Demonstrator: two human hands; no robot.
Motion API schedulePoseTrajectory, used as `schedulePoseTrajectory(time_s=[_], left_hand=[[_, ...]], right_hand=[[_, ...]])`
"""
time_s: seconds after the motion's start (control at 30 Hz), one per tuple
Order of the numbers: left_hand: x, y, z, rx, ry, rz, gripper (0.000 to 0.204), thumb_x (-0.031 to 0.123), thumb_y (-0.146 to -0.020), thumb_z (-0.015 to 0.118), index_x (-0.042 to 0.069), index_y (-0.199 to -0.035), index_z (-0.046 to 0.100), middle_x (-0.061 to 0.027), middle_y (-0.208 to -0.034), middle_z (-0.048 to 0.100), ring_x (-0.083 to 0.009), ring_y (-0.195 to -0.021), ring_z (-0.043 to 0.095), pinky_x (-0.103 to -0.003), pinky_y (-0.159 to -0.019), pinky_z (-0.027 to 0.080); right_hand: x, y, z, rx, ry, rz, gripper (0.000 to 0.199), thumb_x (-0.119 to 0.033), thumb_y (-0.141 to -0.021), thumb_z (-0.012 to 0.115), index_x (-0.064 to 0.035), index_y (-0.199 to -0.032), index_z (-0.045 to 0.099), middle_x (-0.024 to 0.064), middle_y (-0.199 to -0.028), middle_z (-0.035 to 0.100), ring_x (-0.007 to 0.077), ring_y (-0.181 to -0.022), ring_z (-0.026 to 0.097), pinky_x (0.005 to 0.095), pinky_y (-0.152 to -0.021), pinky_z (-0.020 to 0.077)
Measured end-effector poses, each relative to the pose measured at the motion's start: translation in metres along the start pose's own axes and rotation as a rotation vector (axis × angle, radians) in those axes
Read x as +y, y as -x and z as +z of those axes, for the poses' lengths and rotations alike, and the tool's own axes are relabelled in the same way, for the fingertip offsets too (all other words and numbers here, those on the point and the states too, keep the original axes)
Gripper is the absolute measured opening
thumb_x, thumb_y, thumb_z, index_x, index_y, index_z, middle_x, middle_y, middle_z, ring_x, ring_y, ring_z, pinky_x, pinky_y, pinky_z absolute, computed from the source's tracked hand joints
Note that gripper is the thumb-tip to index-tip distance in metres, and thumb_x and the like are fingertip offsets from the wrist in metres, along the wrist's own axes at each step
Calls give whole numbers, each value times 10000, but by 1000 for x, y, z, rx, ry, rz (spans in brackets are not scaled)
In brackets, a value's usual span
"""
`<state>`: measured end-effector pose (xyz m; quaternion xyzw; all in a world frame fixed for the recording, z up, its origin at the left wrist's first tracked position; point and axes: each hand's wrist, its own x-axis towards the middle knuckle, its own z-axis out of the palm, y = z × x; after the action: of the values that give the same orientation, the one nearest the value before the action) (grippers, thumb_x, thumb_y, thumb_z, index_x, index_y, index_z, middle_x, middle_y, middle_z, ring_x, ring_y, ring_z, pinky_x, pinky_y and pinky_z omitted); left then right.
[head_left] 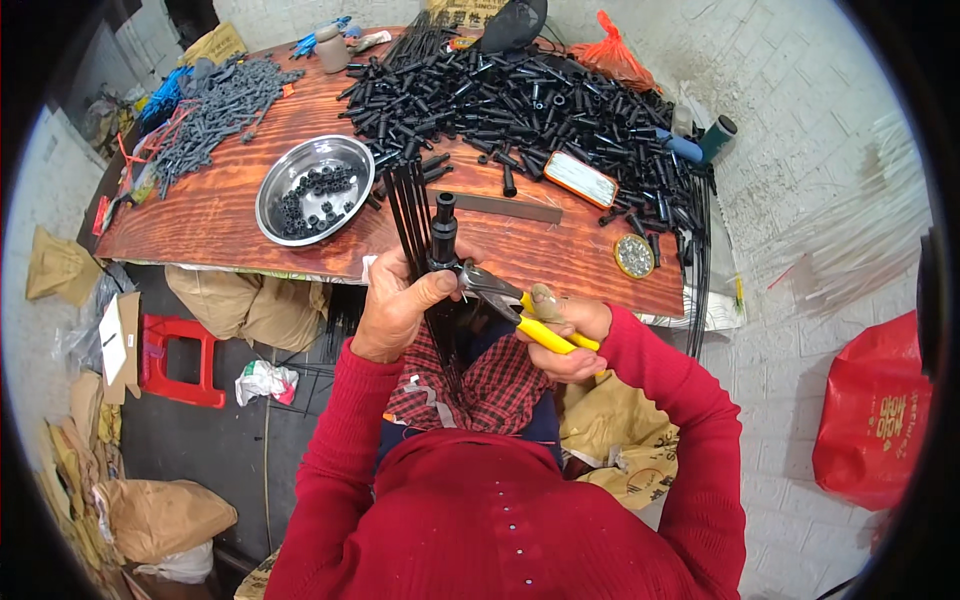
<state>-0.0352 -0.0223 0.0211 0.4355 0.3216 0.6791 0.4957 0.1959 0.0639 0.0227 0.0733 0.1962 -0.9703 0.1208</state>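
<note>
My left hand (392, 308) is closed around a black, stepped plastic tube (444, 232), which stands upright above the thumb. A bundle of thin black rods (408, 215) passes by the same hand, running up beside the tube and down toward my lap. In my right hand (572, 338) is a pair of pliers (545, 334) with yellow handles. Their metal jaws are at the tube's lower end, by my left thumb; what lies between the jaws is too small to make out. The right thumb has a pale covering on it.
On the reddish wooden table (225, 215) are a steel bowl (283, 178) of small black parts, a large heap of black tubes (480, 100), grey parts (225, 110), a flat metal bar (500, 206) and a round tin (634, 256) of small metal pieces. A red stool (150, 365) stands left.
</note>
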Motion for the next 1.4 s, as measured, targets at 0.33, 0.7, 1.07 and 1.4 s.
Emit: schedulePoseTrajectory(time_s=[0.33, 0.7, 1.07, 1.4], left_hand=[[-5, -4, -4, 62, -6, 25, 344, 162, -843, 740, -38, -1102, 636, -100, -982, 684, -117, -742, 615, -254, -689, 504], [-14, -9, -1, -4, 41, -13, 402, 206, -826, 758, -16, -1128, 613, -117, -1060, 676, -142, -850, 644, -255, -734, 511], [-13, -9, -4, 69, -7, 33, 333, 123, -839, 743, -20, -1123, 643, -63, -984, 686, -90, -775, 611, -236, -690, 493], [-7, -5, 0, -37, 39, 17, 393, 202, -830, 746, -37, -1117, 626, -131, -1081, 673, -139, -842, 629, -255, -713, 509]], right_hand=[[-15, 16, 53, 816, 1783, -555, 468, -214, -808, 733, 10, -1175, 548, 94, -1022, 634, 235, -951, 647, 376, -813, 508], [-17, 34, 20, 452, 354, 25, 703, -593, -1000, 228, -7, -1221, 547, 104, -706, 643, 145, -387, 499, 240, -413, 433], [-9, 24, 89, 1003, 2165, -557, 671, -64, -652, 803, -15, -1263, 527, 94, -949, 634, 229, -831, 660, 343, -702, 528], [-20, 29, 26, 453, 411, 117, 818, -691, -940, 286, 61, -924, 606, 82, -457, 460, 129, -294, 404, 249, -275, 338]])
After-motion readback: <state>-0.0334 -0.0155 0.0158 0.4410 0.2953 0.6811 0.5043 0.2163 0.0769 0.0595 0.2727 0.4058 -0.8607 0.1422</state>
